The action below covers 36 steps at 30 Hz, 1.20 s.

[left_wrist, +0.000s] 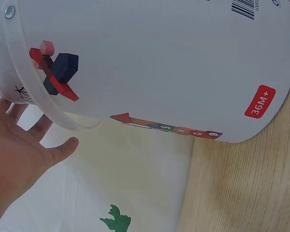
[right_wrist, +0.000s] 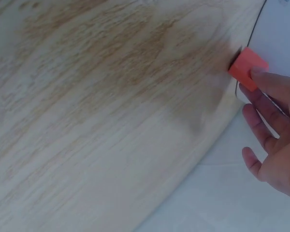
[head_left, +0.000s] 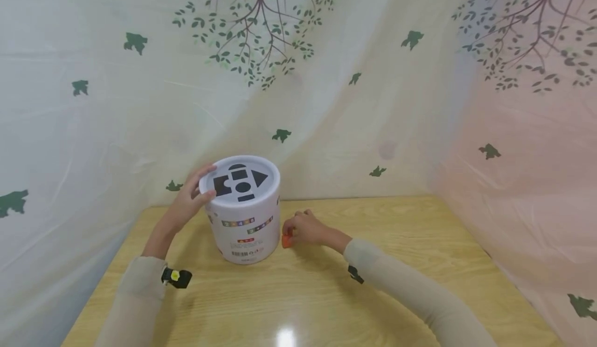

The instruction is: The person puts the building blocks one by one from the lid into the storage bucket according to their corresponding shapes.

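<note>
A white cylindrical bucket [head_left: 266, 228] stands upright on the table, printed with coloured blocks and a barcode. Its white lid [head_left: 254, 194] has several dark shaped openings, among them a triangle, a circle and rectangles. My left hand [head_left: 186, 202] rests on the lid's left rim with spread fingers; in the left wrist view part of the fingers [left_wrist: 41, 128] is hidden behind the bucket. To the bucket's lower right, my right hand [head_left: 308, 229] pinches a small orange-red block [right_wrist: 246, 68] between thumb and fingers. The block is low at the bucket's side; whether they touch, I cannot tell.
The light wooden table [head_left: 373, 285] extends to both sides and in front of the bucket. Behind it hangs a pale cloth [head_left: 326, 109] with printed leaves and branches, meeting the table's back edge. A translucent handle [left_wrist: 26, 67] lies against the bucket.
</note>
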Motion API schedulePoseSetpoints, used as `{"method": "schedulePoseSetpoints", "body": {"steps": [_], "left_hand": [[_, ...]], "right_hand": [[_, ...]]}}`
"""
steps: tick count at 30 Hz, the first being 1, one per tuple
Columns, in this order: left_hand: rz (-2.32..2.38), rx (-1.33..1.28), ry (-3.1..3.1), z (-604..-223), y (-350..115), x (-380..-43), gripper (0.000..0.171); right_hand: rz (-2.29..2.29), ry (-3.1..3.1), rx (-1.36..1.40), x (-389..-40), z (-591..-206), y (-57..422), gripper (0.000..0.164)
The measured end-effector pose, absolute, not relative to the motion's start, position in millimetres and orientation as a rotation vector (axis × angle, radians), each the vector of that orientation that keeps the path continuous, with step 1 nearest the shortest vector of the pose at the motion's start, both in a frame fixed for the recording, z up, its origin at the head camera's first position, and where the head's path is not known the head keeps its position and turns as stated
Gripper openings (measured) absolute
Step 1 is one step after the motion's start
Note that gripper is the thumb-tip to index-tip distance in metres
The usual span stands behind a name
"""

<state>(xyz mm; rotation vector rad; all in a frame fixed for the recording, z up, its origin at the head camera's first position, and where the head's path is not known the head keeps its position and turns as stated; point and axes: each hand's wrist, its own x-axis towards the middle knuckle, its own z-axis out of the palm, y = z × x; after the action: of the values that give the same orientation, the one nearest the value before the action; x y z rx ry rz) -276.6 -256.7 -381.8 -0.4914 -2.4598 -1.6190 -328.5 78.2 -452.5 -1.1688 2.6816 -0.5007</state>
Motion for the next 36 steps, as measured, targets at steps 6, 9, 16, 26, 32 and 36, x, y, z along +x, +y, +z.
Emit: {"method": "schedulePoseSetpoints", "body": {"steps": [6, 9, 16, 26, 32, 36], "left_hand": [[-1.63, -0.477, -2.461, -381, -258, -278, 0.068], [-1.633, -0.469, -2.465, -382, -258, -278, 0.068], [-1.622, -0.463, -2.468, -386, -261, -276, 0.07], [-1.638, -0.488, -2.464, -387, -261, -279, 0.07], [-1.632, -0.496, -2.471, -385, -259, -282, 0.069], [-1.623, -0.489, -2.475, -383, -259, -281, 0.07]], "right_hand": [[-0.535, 2.664, -1.19, -331, -447, 81, 0.011], [-0.543, 2.662, -1.197, -332, -445, 82, 0.012], [-0.539, 2.677, -1.27, -336, -441, 84, 0.011], [-0.678, 2.657, -1.254, -346, -431, 92, 0.012], [-0.7, 2.716, -1.265, -348, -410, 102, 0.012], [-0.751, 2.747, -1.224, -353, -393, 108, 0.011]]}}
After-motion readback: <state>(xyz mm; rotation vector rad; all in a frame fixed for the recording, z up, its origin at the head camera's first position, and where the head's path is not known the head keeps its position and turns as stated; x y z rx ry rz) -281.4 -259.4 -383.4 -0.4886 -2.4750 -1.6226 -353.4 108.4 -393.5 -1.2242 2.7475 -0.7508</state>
